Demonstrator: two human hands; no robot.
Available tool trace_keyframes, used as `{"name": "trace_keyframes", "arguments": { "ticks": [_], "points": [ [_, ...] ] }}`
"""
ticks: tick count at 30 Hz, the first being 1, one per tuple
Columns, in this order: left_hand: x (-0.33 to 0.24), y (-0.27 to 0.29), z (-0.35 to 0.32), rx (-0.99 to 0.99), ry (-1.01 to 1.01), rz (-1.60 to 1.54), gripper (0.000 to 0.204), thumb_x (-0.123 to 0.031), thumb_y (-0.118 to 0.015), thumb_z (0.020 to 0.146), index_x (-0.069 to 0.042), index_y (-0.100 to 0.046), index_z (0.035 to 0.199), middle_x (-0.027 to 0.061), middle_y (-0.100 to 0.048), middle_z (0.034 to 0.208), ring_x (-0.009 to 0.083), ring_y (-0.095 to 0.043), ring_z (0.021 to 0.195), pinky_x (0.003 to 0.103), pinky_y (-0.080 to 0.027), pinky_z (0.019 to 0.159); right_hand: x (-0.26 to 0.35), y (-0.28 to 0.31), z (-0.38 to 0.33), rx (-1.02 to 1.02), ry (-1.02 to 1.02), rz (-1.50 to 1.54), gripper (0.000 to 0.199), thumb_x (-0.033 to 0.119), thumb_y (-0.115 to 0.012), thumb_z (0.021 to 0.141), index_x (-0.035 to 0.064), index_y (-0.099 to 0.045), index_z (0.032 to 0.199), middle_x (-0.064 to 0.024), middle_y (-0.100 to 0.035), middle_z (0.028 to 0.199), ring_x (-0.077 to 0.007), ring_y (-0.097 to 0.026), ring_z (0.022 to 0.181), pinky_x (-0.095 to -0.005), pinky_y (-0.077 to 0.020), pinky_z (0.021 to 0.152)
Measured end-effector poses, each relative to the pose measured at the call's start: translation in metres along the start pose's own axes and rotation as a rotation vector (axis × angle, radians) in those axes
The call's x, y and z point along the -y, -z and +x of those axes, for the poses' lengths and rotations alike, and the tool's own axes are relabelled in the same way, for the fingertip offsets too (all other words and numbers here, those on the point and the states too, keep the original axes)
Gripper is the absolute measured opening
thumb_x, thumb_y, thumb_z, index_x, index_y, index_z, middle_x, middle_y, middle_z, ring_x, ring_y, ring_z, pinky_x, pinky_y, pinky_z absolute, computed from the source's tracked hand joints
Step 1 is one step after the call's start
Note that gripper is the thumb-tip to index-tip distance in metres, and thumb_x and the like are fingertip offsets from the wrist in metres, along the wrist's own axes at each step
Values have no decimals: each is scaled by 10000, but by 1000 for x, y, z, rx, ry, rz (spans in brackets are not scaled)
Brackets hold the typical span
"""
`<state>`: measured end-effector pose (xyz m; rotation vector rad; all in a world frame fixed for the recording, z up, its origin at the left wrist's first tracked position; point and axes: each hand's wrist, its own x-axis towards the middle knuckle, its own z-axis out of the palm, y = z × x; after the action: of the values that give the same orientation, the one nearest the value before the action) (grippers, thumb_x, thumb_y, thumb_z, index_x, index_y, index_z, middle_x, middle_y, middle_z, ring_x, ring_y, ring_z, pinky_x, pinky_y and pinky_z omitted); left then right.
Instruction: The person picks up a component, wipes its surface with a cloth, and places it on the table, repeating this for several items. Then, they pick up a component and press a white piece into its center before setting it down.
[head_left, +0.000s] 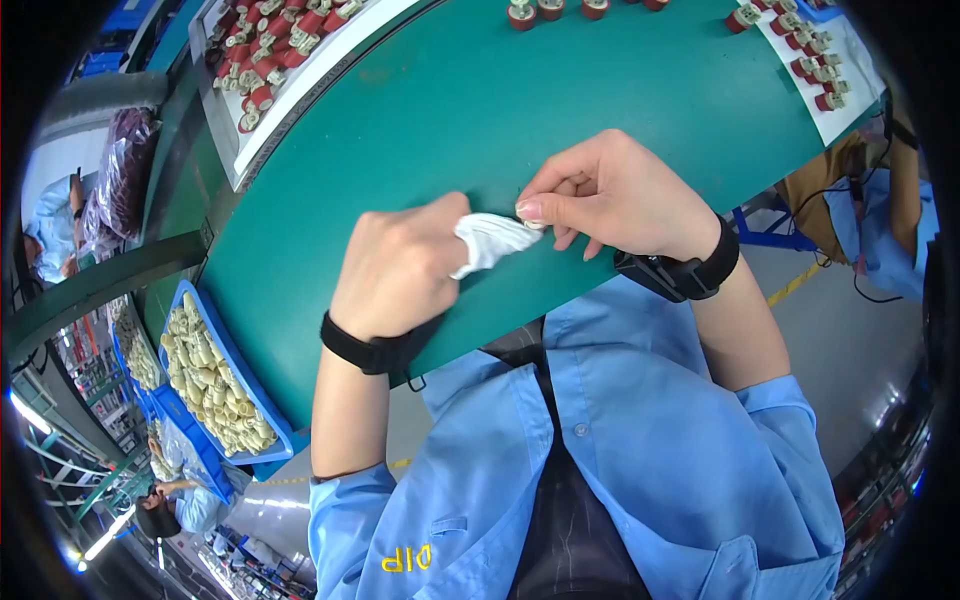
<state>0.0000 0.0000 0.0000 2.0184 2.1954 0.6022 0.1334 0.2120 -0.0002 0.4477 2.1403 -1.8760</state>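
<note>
Two hands meet over green table [450, 110], near its front edge. Left hand [400, 265] closed in fist around white cloth [492, 240]; cloth sticks out of fist's right side, long axis near level, free end pointing right toward right hand [615, 195]. Right hand's thumb and forefinger pinched on cloth tip; whether something small sits in pinch, cannot tell. Blue tray [262, 392] of pale parts left of table. Red spools [520, 14] at far edge.

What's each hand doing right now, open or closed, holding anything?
Left hand: closed, gripping one end of a small white cloth.
Right hand: closed, fingertips pinching the cloth's other end.
</note>
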Motion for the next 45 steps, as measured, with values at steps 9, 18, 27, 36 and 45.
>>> {"name": "trace_keyframes", "arguments": {
  "ticks": [9, 18, 27, 36, 45],
  "points": [
    [21, 25, 4, 21, -8, 62, 68, 1, -649, 663, -51, -663, 705, 69, -563, 765, 264, -608, 628, 405, -460, 519, 5, -17, 3, 30, 8, 93, 220, 191, -712, 947, -11, -741, 1032, -87, -737, 785, -124, -694, 624, -243, -540, 485],
    [57, 3, -11, -260, 413, -909, 179, 33, -544, 866, 14, -719, 832, 65, -594, 748, 139, -532, 634, 275, -362, 539, 23, 2, -5, -188, 1, 261, 310, 267, -685, 974, -26, -712, 1072, -124, -745, 861, -168, -729, 688, -263, -572, 521],
    [72, -8, -9, -216, 206, -887, 220, 30, -536, 847, 33, -742, 926, 72, -644, 811, 125, -545, 637, 262, -378, 545, 10, 78, 46, -658, 119, 117, 380, 278, -669, 979, -81, -664, 1103, -171, -732, 846, -208, -740, 726, -307, -614, 608],
    [63, -1, -7, -191, 267, -907, 196, 21, -515, 938, 52, -683, 844, 76, -577, 723, 152, -508, 626, 293, -378, 553, 6, 82, 45, -776, 114, 107, 361, 308, -649, 993, -49, -629, 1032, -142, -712, 768, -174, -702, 619, -286, -549, 503],
    [64, -3, -8, -178, 261, -879, 186, 83, -500, 873, 50, -681, 845, 72, -567, 715, 153, -502, 620, 296, -364, 541, -17, 175, -15, -1145, 69, -41, 462, 449, -663, 962, 13, -609, 1104, -120, -660, 727, -138, -612, 497, -239, -444, 438]
  ]
}}
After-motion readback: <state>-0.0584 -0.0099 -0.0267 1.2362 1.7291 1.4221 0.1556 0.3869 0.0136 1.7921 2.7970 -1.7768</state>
